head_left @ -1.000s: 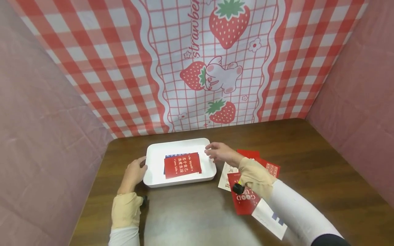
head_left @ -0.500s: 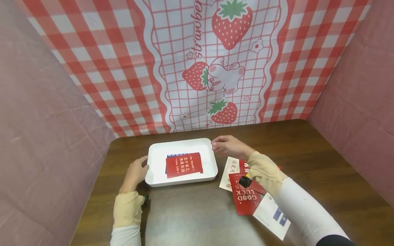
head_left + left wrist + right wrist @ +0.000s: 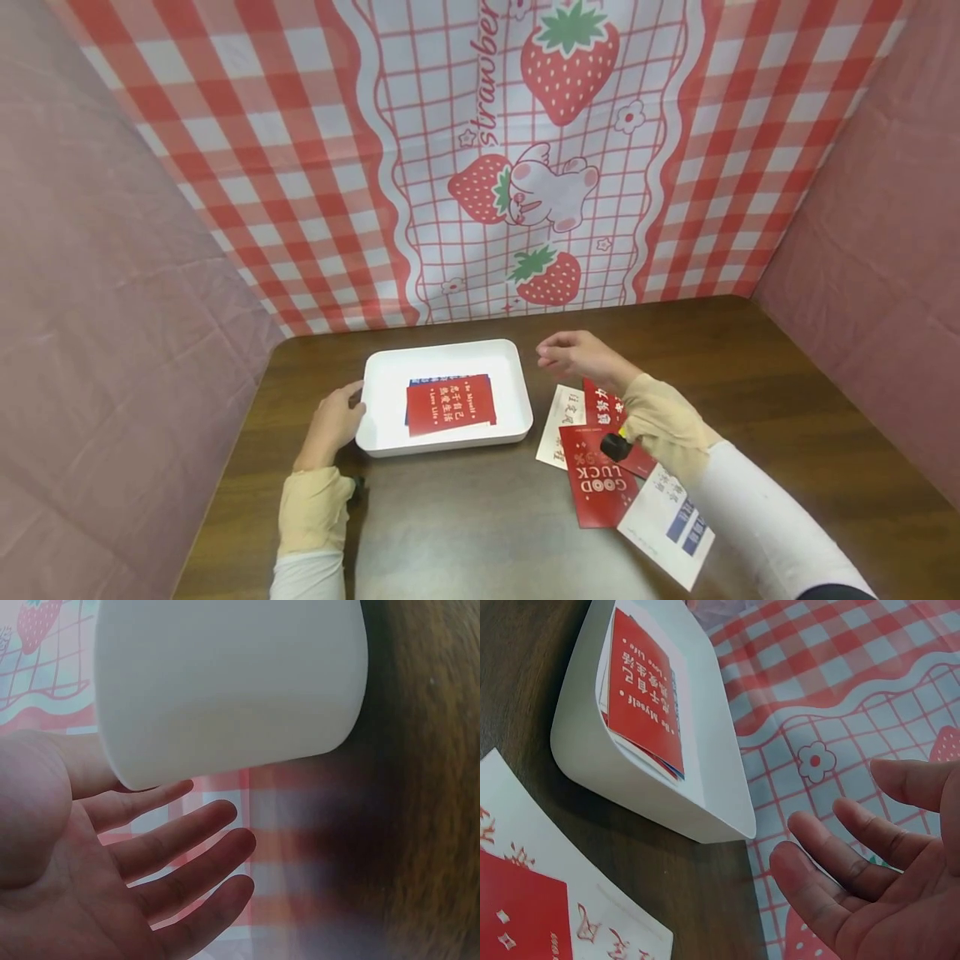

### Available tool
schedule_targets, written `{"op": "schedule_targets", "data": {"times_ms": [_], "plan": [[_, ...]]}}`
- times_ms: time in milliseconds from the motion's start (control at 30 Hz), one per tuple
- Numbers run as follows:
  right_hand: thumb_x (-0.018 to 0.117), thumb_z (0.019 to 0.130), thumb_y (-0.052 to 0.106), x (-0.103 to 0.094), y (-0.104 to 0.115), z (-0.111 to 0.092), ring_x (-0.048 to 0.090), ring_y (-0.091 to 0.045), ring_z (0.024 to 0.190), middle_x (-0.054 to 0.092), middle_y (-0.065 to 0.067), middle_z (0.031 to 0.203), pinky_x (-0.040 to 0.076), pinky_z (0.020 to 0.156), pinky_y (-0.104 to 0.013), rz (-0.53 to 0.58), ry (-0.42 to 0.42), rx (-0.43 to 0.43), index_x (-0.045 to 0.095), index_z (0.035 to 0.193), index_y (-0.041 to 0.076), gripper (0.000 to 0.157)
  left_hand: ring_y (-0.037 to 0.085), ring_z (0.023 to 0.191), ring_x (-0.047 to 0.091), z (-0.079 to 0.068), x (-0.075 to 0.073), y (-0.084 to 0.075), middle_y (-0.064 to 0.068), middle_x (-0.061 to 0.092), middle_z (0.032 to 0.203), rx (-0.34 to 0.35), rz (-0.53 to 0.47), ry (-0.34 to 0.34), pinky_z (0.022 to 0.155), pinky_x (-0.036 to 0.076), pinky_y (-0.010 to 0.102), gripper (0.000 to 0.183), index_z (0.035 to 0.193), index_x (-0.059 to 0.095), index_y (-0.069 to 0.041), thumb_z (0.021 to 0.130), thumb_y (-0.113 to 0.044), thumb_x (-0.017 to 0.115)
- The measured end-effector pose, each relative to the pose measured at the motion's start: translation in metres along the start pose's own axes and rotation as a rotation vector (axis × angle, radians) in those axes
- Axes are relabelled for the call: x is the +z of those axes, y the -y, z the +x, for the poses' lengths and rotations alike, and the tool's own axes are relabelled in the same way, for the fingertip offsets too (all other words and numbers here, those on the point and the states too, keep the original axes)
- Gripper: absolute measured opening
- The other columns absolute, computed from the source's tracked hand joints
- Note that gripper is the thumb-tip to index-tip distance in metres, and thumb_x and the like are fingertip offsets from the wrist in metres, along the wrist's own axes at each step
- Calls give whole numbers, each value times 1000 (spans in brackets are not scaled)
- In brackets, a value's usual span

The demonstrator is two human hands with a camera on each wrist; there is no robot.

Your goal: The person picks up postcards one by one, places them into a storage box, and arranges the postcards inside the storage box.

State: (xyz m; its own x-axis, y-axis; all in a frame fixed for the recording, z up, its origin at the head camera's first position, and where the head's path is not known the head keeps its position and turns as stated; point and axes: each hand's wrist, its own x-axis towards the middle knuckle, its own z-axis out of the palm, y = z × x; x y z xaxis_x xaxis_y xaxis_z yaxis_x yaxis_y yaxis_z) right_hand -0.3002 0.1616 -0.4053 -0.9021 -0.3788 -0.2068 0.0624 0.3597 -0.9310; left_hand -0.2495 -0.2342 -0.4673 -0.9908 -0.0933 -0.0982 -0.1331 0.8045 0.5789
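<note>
A white tray (image 3: 450, 442) sits on the table, holding a small pile of cards topped by a red card (image 3: 450, 407) with white lettering. My left hand (image 3: 332, 423) is at the tray's left end; in the left wrist view its fingers (image 3: 184, 855) are spread and nearly straight, and the thumb passes behind the tray's rim. Off the tray's right end is my right hand (image 3: 581, 357), holding nothing. The right wrist view shows its fingers (image 3: 810, 881) loosely bent and apart from the tray wall (image 3: 645, 787).
Right of the tray lie overlapping cards: a red "GOOD LUCK" card (image 3: 596, 492), a cream card (image 3: 562, 412), another red card (image 3: 600, 400) and a white card with blue blocks (image 3: 671, 533). The right forearm passes over some. A strawberry-print cloth (image 3: 525, 208) hangs behind the wooden table (image 3: 465, 533).
My right hand has drawn away to the right from over the tray's right edge, uncovering more of the loose cards. The left hand has stayed at the tray's left end.
</note>
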Motion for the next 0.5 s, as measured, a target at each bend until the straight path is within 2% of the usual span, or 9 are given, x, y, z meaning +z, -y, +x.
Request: {"op": "schedule_targets", "data": {"times_ms": [167,367,500], "plan": [[54,98,19,-6,0,-2,67,-28,105,63,-28,118,49,100,-52,-31,-17,-6,54,125,-7,37,44,129,49,2,1,1,26,54,138,-4,8,6,108,38,57,48,142,46,1,95,-11,46],[54,98,16,-14,-2,-6,67,-23,100,63,-27,115,49,100,-52,-29,-29,-26,52,125,-11,39,43,129,49,2,2,0,25,54,138,-11,5,9,108,39,56,48,142,46,1,95,-11,47],[55,97,16,-20,-3,-9,67,-20,98,65,-21,111,47,102,-53,-27,-37,-25,50,127,-13,41,43,129,49,2,2,2,25,54,138,-14,2,8,108,38,57,48,142,46,1,96,-11,46]]}}
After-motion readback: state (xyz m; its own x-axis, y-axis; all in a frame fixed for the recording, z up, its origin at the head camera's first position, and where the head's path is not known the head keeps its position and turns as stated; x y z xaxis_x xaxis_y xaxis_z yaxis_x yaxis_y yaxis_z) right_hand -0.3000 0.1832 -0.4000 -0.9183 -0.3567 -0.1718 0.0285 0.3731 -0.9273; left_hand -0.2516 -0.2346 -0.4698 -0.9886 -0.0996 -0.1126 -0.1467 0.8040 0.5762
